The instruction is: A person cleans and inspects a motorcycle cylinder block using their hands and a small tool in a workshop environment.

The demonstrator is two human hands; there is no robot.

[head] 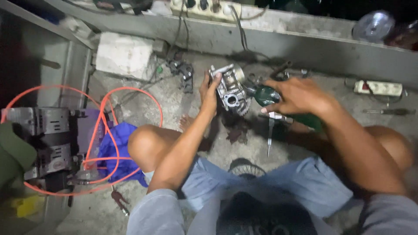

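A rough grey concrete floor point(143, 100) was seen under a squatting person. At the left, a grey metal compressor-like machine point(48, 139) was ringed by a coiled orange hose point(106, 130); a white block point(124, 54) lay farther off. A small silver cast-metal carburettor-like part point(230, 89) was held up at the centre, gripped at its left edge by the left hand point(209, 93). The right hand point(296, 95) was closed around a dark green tool handle point(266, 95) pressed against the part's right side. A slim screwdriver point(270, 137) lay below, unused. The part appeared whole, with disassembly judged barely begun.
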